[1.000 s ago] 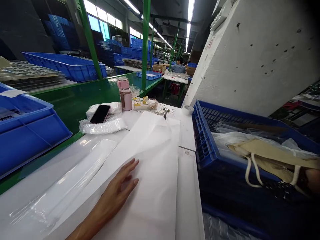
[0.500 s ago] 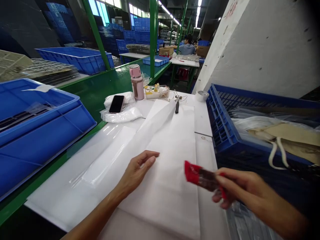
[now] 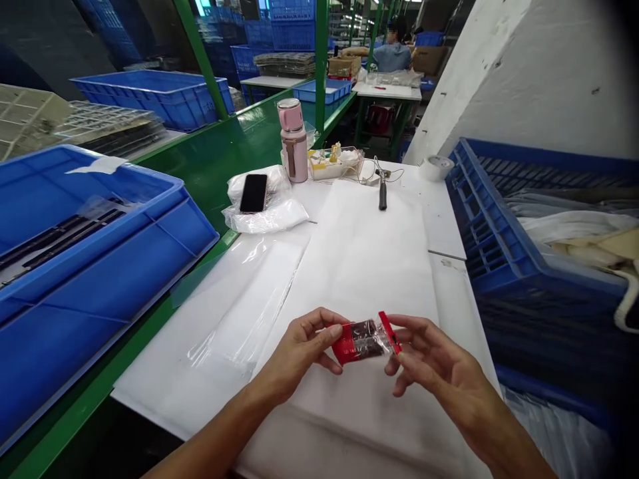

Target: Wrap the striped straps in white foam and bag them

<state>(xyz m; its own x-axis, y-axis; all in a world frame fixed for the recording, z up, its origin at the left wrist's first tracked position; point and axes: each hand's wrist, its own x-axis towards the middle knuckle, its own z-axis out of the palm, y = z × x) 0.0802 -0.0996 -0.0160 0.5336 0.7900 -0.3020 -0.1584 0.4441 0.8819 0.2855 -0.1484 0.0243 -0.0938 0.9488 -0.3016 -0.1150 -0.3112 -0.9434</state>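
Observation:
A small red and clear plastic packet (image 3: 367,339) with dark brown contents is held up over the white sheets. My left hand (image 3: 304,349) pinches its red left end between thumb and fingers. At the packet's narrow red right end, my right hand (image 3: 439,366) has its thumb and forefinger on the edge, with the other fingers curled loosely below. Beneath both hands lies a long white sheet (image 3: 369,266) on the table. Clear plastic sheeting (image 3: 234,319) spreads to the left of it.
Towards the back are a phone (image 3: 253,193) on plastic wrap, a pink flask (image 3: 294,146), a tray of small parts (image 3: 332,163), a black-handled tool (image 3: 383,193) and a tape roll (image 3: 436,166). Blue crates (image 3: 150,219) flank the table. A person (image 3: 393,56) sits far behind.
The packet has moved left in my right hand, to above the sheet's middle. My left hand has come right and taken its other end. The view has tilted down and shifted left.

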